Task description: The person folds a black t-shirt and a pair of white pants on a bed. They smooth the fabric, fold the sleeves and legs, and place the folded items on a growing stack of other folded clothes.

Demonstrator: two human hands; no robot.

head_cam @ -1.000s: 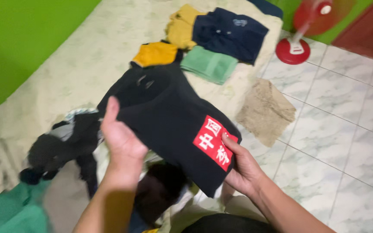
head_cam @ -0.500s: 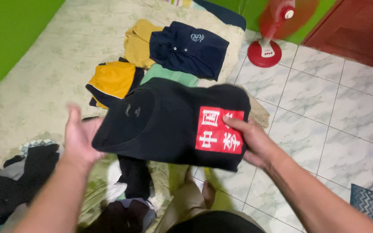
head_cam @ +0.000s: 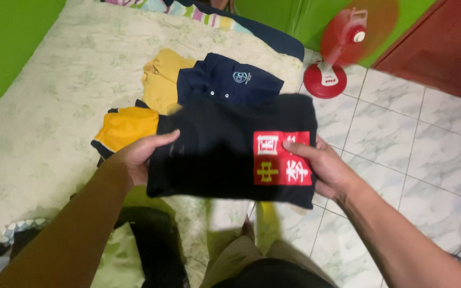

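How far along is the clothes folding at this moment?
Done: a navy polo shirt, a yellow garment and a yellow-and-black piece lie folded on the mattress. In hand: the left hand and right hand hold a folded black shirt above that group. Left: dark clothes lie loose near the person's knees.

We look steeply down from one head-worn camera, close over the pale patterned bed (head_cam: 54,106) and white marble-tiled floor (head_cam: 390,133).
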